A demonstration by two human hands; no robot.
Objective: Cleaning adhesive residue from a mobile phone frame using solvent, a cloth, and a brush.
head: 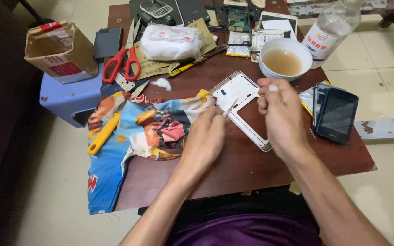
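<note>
White rectangular phone frame (245, 98) under hands

Both bare forearms enter from the 6 o'clock edge and converge toward the centre. The left hand (204, 139) lies knuckles up, back toward the camera, fingers curled under and pinched together at its 1 o'clock tip. The right hand (282, 117) sits just beside it at 3 o'clock, raised slightly higher, wrist bent, thumb and forefinger pressed together at 11 o'clock. The hands stay apart.
</note>
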